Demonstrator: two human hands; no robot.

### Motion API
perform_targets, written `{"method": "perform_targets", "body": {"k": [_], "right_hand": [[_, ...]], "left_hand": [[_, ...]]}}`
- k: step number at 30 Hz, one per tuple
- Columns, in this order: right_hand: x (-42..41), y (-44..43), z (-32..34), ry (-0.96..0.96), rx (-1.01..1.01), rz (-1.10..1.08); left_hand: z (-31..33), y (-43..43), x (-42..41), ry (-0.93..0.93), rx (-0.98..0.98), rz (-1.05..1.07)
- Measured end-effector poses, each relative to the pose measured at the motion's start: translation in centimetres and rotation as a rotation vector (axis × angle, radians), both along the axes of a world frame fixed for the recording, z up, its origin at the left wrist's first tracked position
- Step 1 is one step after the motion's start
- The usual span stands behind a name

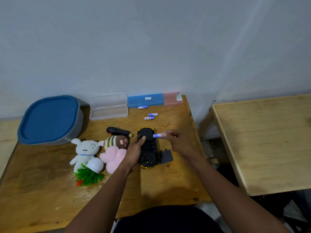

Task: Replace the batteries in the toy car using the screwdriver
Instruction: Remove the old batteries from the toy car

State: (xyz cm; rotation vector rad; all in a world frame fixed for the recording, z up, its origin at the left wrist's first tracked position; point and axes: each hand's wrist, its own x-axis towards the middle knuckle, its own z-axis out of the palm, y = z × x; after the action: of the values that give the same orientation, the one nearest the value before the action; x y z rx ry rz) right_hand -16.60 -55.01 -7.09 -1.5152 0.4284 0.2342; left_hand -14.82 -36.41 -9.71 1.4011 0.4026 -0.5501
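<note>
Fingers (164,134), right, hide battery (157,135) end at toy car (149,148).

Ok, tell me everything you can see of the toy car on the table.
The toy car lies upside down on the wooden table, its black plastic-looking underside up and yellow bodywork showing at both ends, lengthwise away from the person. The left hand grips its left side, thumb on the underside. The right hand pinches a blue and white battery, whose end reaches the far part of the underside. A dark grey panel lies beside its near right corner.
</note>
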Motion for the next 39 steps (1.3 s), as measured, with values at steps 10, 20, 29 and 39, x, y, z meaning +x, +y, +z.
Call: {"method": "perform_targets", "body": {"k": [10, 20, 29, 39], "right_hand": [[1.9, -1.2, -0.4, 0.343, 0.461, -0.196], [4.8, -2.3, -0.4, 0.344, 0.343, -0.150], [11.7, -6.1, -0.7, 0.026, -0.383, -0.006], [19.1, -10.1, -4.2, -0.215, -1.141, 0.429]], "left_hand": [[-0.9, -1.6, -1.2, -0.135, 0.248, 0.134], [0.4, -3.1, -1.7, -0.239, 0.654, 0.191], [2.7, -8.5, 4.2, -0.573, 0.736, 0.153], [1.2, -13.6, 14.7, -0.332, 0.844, -0.222]]}}
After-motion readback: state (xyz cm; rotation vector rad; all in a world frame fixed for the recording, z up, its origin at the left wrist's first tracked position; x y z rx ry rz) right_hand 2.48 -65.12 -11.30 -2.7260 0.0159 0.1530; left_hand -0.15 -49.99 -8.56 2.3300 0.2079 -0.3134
